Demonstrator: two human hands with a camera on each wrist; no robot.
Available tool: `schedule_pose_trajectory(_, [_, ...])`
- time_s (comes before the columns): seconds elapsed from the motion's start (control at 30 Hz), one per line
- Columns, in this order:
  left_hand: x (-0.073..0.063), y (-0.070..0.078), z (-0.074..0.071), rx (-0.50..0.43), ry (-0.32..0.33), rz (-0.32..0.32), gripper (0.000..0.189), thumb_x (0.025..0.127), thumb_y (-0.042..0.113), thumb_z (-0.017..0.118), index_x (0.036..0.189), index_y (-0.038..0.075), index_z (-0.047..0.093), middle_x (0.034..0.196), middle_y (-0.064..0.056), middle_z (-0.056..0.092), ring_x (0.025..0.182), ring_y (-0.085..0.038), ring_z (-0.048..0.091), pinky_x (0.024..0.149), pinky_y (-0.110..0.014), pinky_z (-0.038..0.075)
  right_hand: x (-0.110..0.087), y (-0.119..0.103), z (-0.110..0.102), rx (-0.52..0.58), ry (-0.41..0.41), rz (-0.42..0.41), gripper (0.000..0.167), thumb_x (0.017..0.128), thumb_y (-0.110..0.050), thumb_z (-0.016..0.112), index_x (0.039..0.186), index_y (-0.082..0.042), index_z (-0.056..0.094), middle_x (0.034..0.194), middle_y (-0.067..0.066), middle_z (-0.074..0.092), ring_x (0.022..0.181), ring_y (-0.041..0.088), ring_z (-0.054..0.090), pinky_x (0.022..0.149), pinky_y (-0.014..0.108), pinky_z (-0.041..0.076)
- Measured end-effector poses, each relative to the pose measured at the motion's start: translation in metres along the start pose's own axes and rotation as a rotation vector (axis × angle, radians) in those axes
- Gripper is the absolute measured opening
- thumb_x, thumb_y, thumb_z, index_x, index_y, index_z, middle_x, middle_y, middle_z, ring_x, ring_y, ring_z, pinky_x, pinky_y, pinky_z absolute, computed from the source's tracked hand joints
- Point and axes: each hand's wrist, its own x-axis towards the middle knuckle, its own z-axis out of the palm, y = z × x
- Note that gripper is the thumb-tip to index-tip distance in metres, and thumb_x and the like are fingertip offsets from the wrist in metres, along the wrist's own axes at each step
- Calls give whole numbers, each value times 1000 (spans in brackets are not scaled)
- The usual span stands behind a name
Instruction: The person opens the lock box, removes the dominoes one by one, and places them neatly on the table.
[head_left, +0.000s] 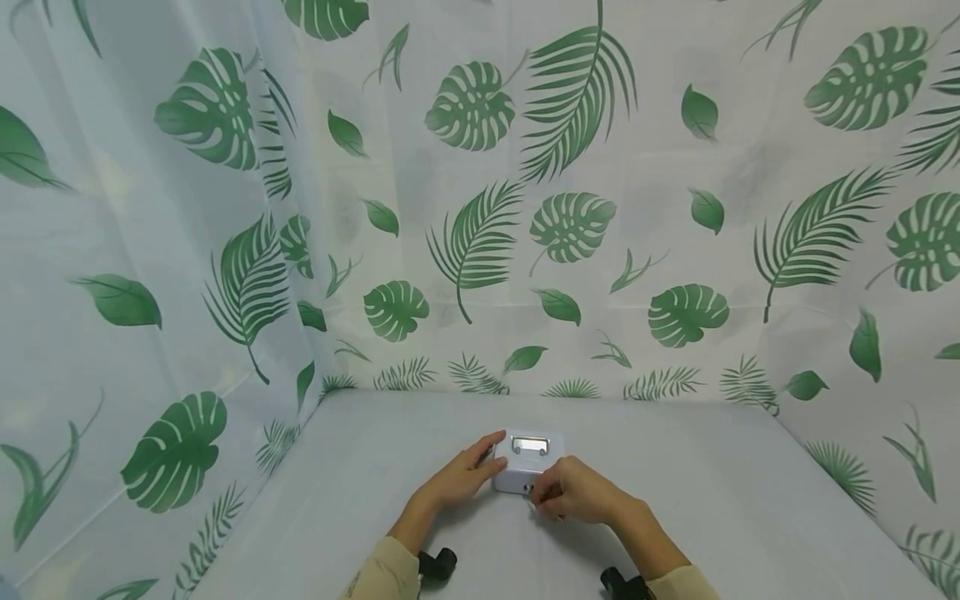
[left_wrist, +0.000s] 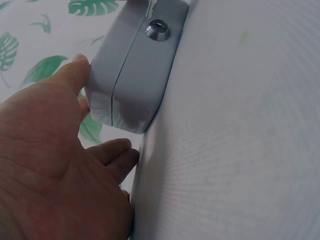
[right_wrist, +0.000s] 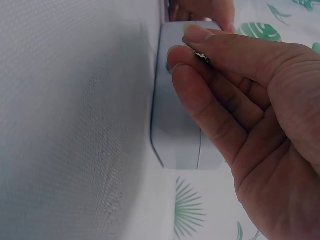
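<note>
A small pale grey metal cash box [head_left: 512,482] sits on the white table, its lid down and a silver handle plate [head_left: 530,446] on top. On the front face is a round chrome key lock [left_wrist: 157,30]. My left hand [head_left: 462,477] rests against the box's left side, thumb and fingertips at its edge, the other fingers loosely extended. My right hand [head_left: 576,492] is at the front right of the box, close by the lock. Between its thumb and index finger it pinches a small metal key [right_wrist: 202,56], mostly hidden by the fingertips.
The white table [head_left: 337,500] reaches back to a curtain [head_left: 637,250] printed with green leaves, which also hangs at the left and right. Black wrist-camera mounts [head_left: 438,565] show by both sleeves near the lower edge of the head view.
</note>
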Motion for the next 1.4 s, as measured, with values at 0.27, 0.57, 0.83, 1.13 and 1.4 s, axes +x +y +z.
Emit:
schedule_pose_trajectory(0.27, [0,3,0,11,3,-4,59,107,55,48,162,34,36,169,6,36,158,-25,30,128,-54,27,1,0,1,11,-6,-22,8,87,1,79,92,-5,81,77,1,76,59,3,63,52,21,55])
schedule_pose_trajectory(0.57, [1,0,1,13,-2,9,60,108,53,48,162,30,37,169,5,36,158,-26,31,128,-54,27,0,2,4,-12,0,6,9,87,2,78,93,-5,81,78,-2,76,59,5,64,53,21,56])
schedule_pose_trajectory(0.83, [1,0,1,11,-4,8,61,108,54,47,162,30,36,169,5,36,158,-25,31,128,-53,27,1,1,5,-20,3,0,10,87,3,77,93,-4,80,78,-2,76,60,7,66,53,20,56])
schedule_pose_trajectory(1.13, [0,3,0,10,4,2,60,108,54,48,162,31,36,169,5,35,158,-26,31,128,-53,27,5,1,7,-87,16,2,9,88,1,77,92,-7,81,73,-6,74,56,6,64,52,19,54])
schedule_pose_trajectory(1.4, [-1,3,0,17,5,-6,61,107,55,47,162,32,36,169,5,35,158,-25,31,128,-53,27,6,-1,9,-102,22,4,8,87,1,79,91,-6,81,74,-6,74,55,5,63,51,19,54])
